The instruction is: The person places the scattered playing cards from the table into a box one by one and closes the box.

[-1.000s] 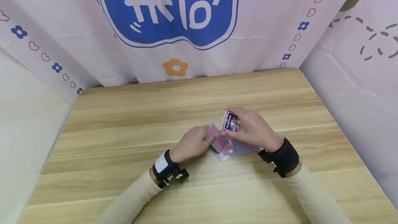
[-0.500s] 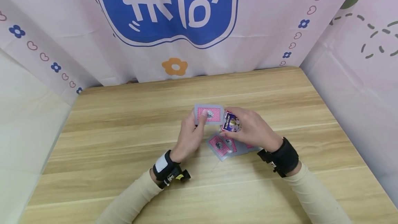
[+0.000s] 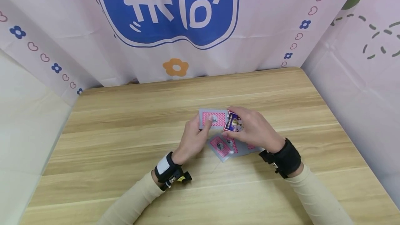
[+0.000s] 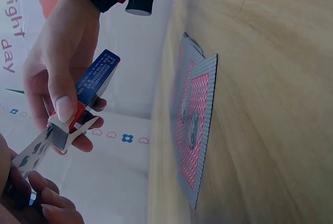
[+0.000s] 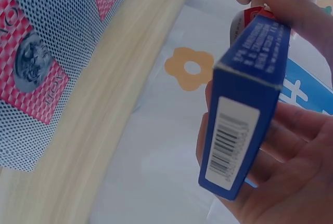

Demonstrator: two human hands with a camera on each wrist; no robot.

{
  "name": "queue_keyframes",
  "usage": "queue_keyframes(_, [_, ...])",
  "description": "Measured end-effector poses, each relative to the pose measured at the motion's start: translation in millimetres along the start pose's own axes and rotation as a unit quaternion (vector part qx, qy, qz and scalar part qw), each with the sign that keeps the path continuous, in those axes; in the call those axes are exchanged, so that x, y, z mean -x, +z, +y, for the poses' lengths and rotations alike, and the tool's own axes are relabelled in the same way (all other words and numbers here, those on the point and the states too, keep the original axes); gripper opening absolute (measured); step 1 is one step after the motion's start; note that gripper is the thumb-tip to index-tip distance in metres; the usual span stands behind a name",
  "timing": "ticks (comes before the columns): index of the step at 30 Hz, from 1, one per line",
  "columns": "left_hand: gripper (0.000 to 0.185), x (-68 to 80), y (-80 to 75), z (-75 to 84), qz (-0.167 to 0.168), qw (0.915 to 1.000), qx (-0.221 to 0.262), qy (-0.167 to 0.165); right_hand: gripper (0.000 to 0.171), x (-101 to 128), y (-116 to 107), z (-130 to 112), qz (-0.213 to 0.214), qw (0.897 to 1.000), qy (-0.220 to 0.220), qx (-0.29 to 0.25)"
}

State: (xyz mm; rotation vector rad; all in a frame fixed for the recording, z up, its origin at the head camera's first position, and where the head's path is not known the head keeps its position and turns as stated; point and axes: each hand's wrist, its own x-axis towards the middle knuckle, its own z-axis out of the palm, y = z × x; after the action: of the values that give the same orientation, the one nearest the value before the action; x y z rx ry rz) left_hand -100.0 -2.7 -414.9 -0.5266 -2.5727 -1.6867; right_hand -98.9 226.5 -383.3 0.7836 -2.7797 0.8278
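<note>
One red-backed playing card is pinched in the left hand, its edge at the open mouth of the small blue cardboard card box, which the right hand grips above the table. Several more red-backed cards lie fanned on the wooden table, just under both hands. I judge the packing is partly done; these loose ones remain.

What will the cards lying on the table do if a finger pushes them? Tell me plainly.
The cards on the table lie flat, thin and overlapped, so a push would likely slide and spread them apart rather than move them together. They look glossy, probably slippery on the wooden table. Lying flush, their edges may be hard to lift.
</note>
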Motion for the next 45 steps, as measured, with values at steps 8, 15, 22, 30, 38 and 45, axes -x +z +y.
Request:
queue_keyframes(8, [0.029, -2.6, -7.5, 1.9, -0.032, 0.9994, -0.012, -0.001, 0.078, 0, 2, -1, -0.008, 1.0, 0.003, -0.001])
queue_keyframes(15, [0.026, -1.7, -4.7, 2.4, -0.098, 0.9949, -0.02, -0.014, 0.076, -1, 5, -2, -0.034, 0.999, -0.034, -0.023])
queue_keyframes(22, [0.028, -0.4, 0.5, 5.0, -0.09, 0.9941, -0.015, -0.058, 0.076, 0, 4, -3, -0.034, 0.999, -0.021, -0.017])
queue_keyframes(30, [0.021, 2.6, 4.3, 3.6, -0.112, 0.9927, 0.02, -0.04, 0.078, 0, 2, -2, -0.032, 0.999, -0.025, -0.03])
queue_keyframes(38, [0.023, 2.4, 7.4, -0.4, -0.092, 0.995, -0.008, -0.039, 0.079, 0, 0, -3, -0.031, 0.999, -0.025, -0.037])
queue_keyframes(45, [0.045, 5.7, 9.4, -11.5, -0.173, 0.9439, -0.279, -0.039, 0.082, 1, -2, 0, -0.03, 0.999, -0.014, -0.03])
